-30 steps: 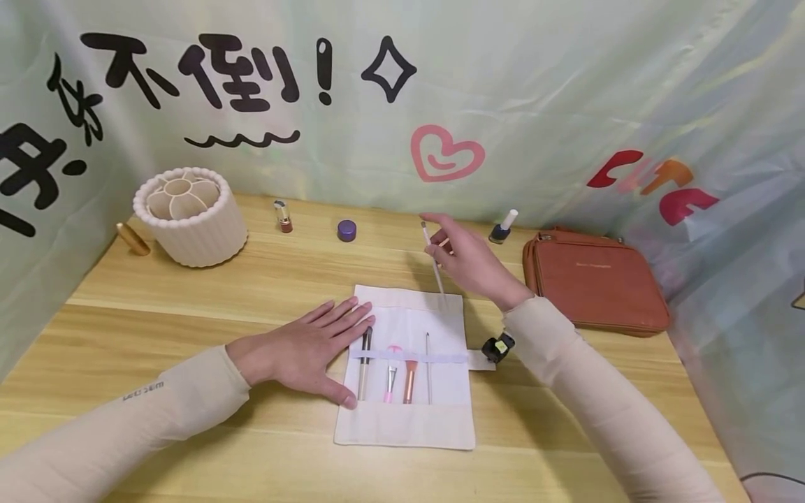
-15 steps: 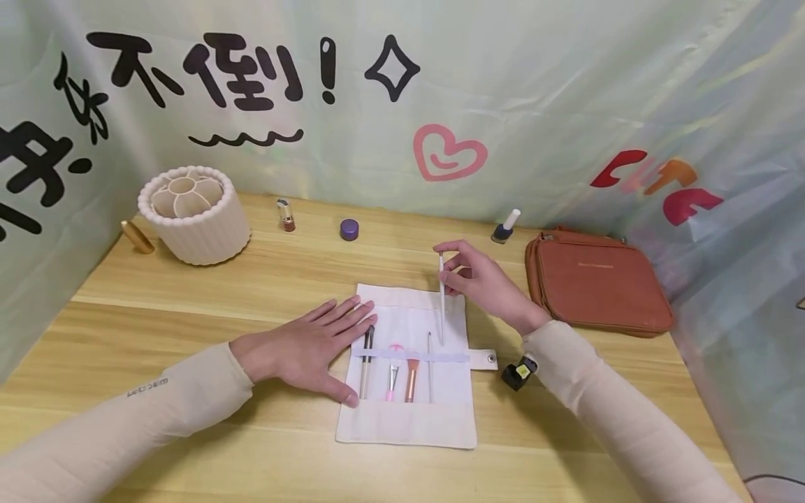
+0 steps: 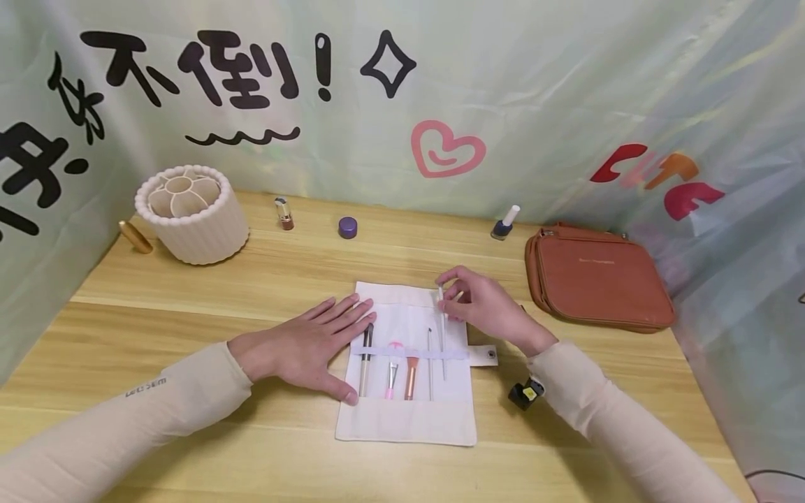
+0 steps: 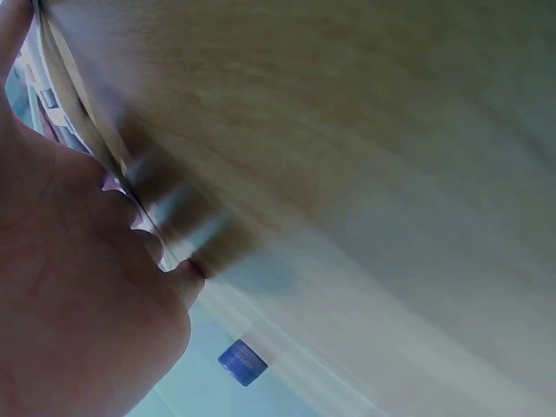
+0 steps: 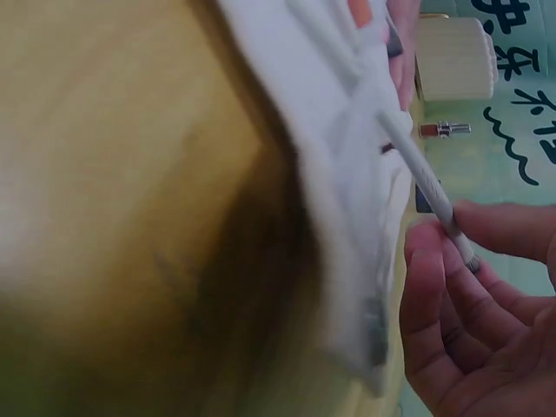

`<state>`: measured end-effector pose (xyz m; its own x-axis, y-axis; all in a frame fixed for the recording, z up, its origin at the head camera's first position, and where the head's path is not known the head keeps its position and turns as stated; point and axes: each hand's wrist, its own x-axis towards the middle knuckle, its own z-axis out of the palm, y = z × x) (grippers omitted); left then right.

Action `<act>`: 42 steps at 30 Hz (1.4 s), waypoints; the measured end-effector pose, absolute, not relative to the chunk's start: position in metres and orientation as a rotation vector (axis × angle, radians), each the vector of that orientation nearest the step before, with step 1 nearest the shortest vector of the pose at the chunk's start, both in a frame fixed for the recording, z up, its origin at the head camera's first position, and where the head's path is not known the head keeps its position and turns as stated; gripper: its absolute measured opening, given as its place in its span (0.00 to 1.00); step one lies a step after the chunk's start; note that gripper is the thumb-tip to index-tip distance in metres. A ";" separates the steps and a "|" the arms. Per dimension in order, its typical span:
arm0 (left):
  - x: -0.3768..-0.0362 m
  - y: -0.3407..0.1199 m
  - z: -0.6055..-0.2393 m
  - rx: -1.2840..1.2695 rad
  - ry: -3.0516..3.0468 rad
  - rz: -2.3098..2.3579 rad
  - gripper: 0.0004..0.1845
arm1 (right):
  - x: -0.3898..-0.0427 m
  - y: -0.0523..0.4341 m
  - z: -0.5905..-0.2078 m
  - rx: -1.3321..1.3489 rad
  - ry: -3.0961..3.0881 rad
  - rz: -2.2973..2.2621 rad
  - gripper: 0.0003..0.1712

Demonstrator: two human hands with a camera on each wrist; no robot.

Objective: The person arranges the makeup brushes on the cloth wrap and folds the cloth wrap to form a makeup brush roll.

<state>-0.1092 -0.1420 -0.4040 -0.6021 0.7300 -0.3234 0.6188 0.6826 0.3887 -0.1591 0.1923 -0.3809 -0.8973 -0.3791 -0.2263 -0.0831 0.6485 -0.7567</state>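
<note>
Pale wooden table (image 3: 189, 314) carried a white cloth brush roll (image 3: 405, 419) near its front edge, flap unfolded. The left hand (image 3: 302, 349) lay flat with straight fingers on the roll's left edge, beside a dark brush (image 3: 365, 360). The right hand (image 3: 484, 307) pinched the top end of a thin white tool (image 3: 443, 335), whose lower part ran under the elastic band (image 3: 409, 355). Slim, light and stiff, it probably handles best pinched near that upper end; the tip looked delicate.
</note>
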 end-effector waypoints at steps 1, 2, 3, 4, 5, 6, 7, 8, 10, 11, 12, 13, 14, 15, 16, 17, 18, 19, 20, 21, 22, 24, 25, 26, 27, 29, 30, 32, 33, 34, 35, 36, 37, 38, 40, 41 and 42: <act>-0.109 -0.142 -0.404 1.041 2.437 0.324 0.67 | -0.157 0.193 -0.382 -0.372 2.500 -1.110 0.19; -0.109 -0.142 -0.404 1.042 2.438 0.324 0.67 | -0.154 0.194 -0.383 -0.380 2.500 -1.100 0.18; -0.109 -0.142 -0.404 1.041 2.439 0.317 0.67 | -0.152 0.195 -0.384 -0.392 2.509 -1.084 0.16; -0.109 -0.142 -0.404 1.045 2.440 0.322 0.67 | -0.149 0.195 -0.385 -0.402 2.515 -1.074 0.15; -0.109 -0.142 -0.404 1.048 2.441 0.326 0.67 | -0.147 0.196 -0.386 -0.412 2.525 -1.064 0.14; -0.110 -0.142 -0.404 1.048 2.441 0.323 0.67 | -0.145 0.196 -0.388 -0.424 2.538 -1.055 0.13; -0.110 -0.142 -0.404 1.049 2.441 0.327 0.67 | -0.143 0.196 -0.388 -0.435 2.552 -1.043 0.12; -0.110 -0.142 -0.404 1.051 2.440 0.330 0.67 | -0.140 0.196 -0.389 -0.440 2.563 -1.029 0.11; -0.110 -0.142 -0.404 1.055 2.440 0.338 0.67 | -0.136 0.196 -0.391 -0.444 2.591 -0.994 0.10; -0.110 -0.142 -0.404 1.055 2.440 0.337 0.67 | -0.134 0.195 -0.392 -0.450 2.608 -0.972 0.09; -0.109 -0.142 -0.404 1.054 2.440 0.335 0.67 | -0.131 0.195 -0.392 -0.449 2.626 -0.949 0.08; -0.109 -0.142 -0.404 1.057 2.441 0.341 0.67 | -0.130 0.194 -0.393 -0.446 2.636 -0.931 0.07; -0.109 -0.142 -0.404 1.056 2.441 0.339 0.67 | -0.128 0.194 -0.393 -0.444 2.646 -0.912 0.06; -0.109 -0.142 -0.404 1.055 2.442 0.339 0.67 | -0.126 0.193 -0.394 -0.448 2.657 -0.892 0.05; -0.109 -0.142 -0.405 1.054 2.442 0.337 0.67 | -0.125 0.193 -0.394 -0.457 2.667 -0.876 0.04; -0.109 -0.143 -0.405 1.055 2.442 0.339 0.67 | -0.123 0.193 -0.394 -0.465 2.675 -0.866 0.03; -0.108 -0.143 -0.405 1.054 2.442 0.340 0.67 | -0.122 0.192 -0.395 -0.474 2.680 -0.859 0.02; -0.108 -0.143 -0.405 1.053 2.442 0.341 0.67 | -0.121 0.192 -0.395 -0.491 2.687 -0.855 0.02; -0.108 -0.143 -0.405 1.052 2.441 0.342 0.67 | -0.120 0.193 -0.395 -0.516 2.698 -0.850 0.02; -0.108 -0.143 -0.405 1.052 2.441 0.344 0.67 | -0.118 0.194 -0.395 -0.535 2.708 -0.849 0.03; -0.108 -0.143 -0.405 1.052 2.440 0.345 0.67 | -0.117 0.195 -0.395 -0.554 2.717 -0.852 0.03; -0.108 -0.142 -0.405 1.053 2.437 0.348 0.67 | -0.114 0.198 -0.394 -0.573 2.740 -0.857 0.08; -0.108 -0.142 -0.405 1.054 2.436 0.349 0.67 | -0.112 0.201 -0.393 -0.575 2.753 -0.864 0.10; -0.109 -0.142 -0.405 1.053 2.435 0.345 0.67 | -0.110 0.204 -0.392 -0.570 2.765 -0.872 0.12; -0.109 -0.142 -0.405 1.055 2.433 0.345 0.66 | -0.108 0.207 -0.391 -0.553 2.778 -0.886 0.13; -0.109 -0.141 -0.405 1.060 2.433 0.348 0.66 | -0.102 0.216 -0.388 -0.516 2.811 -0.916 0.13; -0.109 -0.141 -0.405 1.058 2.433 0.341 0.66 | -0.100 0.222 -0.387 -0.492 2.826 -0.933 0.13; -0.109 -0.141 -0.405 1.054 2.436 0.330 0.66 | -0.094 0.234 -0.385 -0.442 2.865 -0.946 0.11; -0.109 -0.141 -0.404 1.056 2.438 0.332 0.66 | -0.092 0.240 -0.384 -0.411 2.881 -0.949 0.10; -0.109 -0.141 -0.404 1.054 2.439 0.329 0.66 | -0.089 0.247 -0.383 -0.379 2.898 -0.941 0.10; -0.109 -0.142 -0.404 1.051 2.438 0.324 0.67 | -0.086 0.253 -0.382 -0.346 2.915 -0.933 0.11; -0.109 -0.142 -0.404 1.049 2.439 0.318 0.67 | -0.084 0.260 -0.381 -0.314 2.932 -0.922 0.11; -0.109 -0.142 -0.404 1.049 2.440 0.319 0.67 | -0.081 0.266 -0.380 -0.281 2.949 -0.912 0.11; -0.109 -0.142 -0.404 1.049 2.440 0.321 0.67 | -0.079 0.273 -0.380 -0.251 2.964 -0.904 0.11; -0.109 -0.142 -0.404 1.046 2.439 0.322 0.67 | -0.075 0.284 -0.379 -0.198 2.994 -0.883 0.12; -0.109 -0.142 -0.404 1.046 2.439 0.320 0.67 | -0.073 0.290 -0.380 -0.179 3.012 -0.879 0.12; -0.110 -0.142 -0.404 1.045 2.440 0.320 0.67 | -0.071 0.295 -0.380 -0.160 3.024 -0.878 0.12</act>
